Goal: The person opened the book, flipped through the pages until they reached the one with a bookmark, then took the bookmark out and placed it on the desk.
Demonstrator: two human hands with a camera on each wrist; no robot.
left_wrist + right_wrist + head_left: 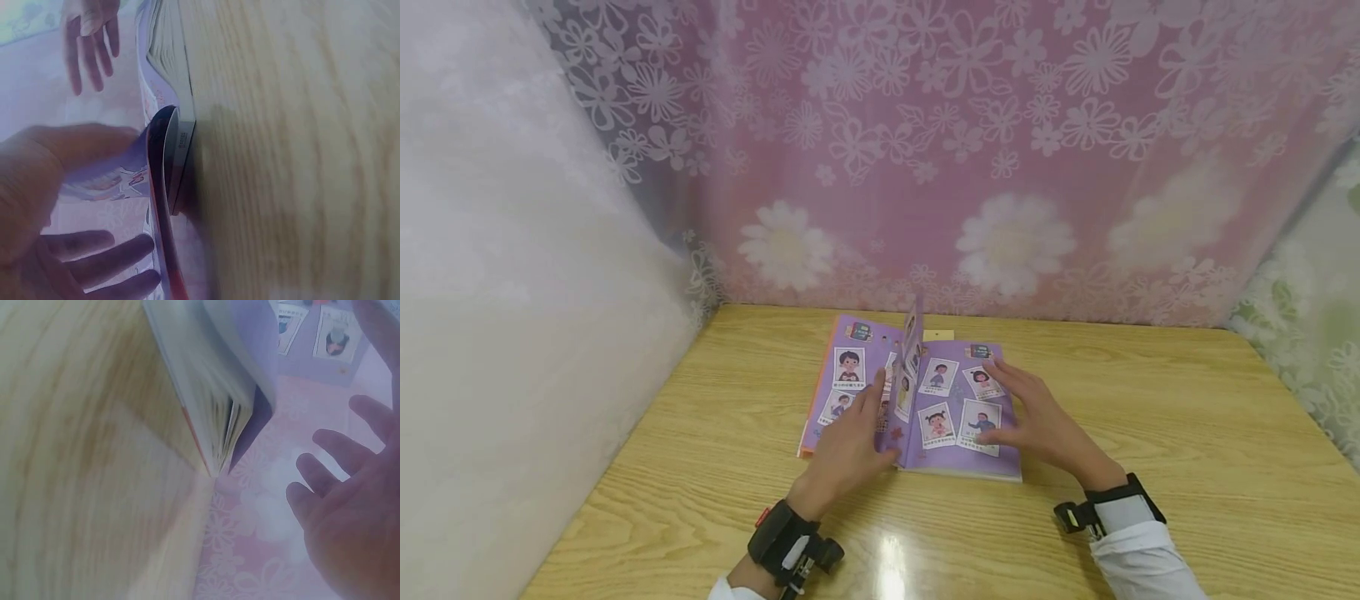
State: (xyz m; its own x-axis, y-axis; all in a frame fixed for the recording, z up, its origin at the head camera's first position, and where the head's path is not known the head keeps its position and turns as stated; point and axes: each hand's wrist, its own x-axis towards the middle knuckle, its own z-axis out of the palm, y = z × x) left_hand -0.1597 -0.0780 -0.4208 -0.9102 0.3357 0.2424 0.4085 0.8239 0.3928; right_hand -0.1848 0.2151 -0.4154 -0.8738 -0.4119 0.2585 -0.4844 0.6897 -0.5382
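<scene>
An open picture book (936,460) with purple pages and framed drawings of children lies on the table. One page (913,354) stands nearly upright at its middle. My left hand (850,442) is over the left page, its fingers extended toward the standing page and its thumb near the lower spine. In the left wrist view, those fingers lie against the book's left side (161,206). My right hand (1041,421) is spread at the right page's outer edge, thumb and fingers apart. The right wrist view shows its fingers relaxed beside the thick block of pages (209,381), gripping nothing.
The book rests on a wood-grain table (700,483). A small yellowish tab (938,335) sticks out behind the book's top edge. A pink flowered curtain (910,167) hangs along the back, and a pale sheet (535,292) hangs at the left.
</scene>
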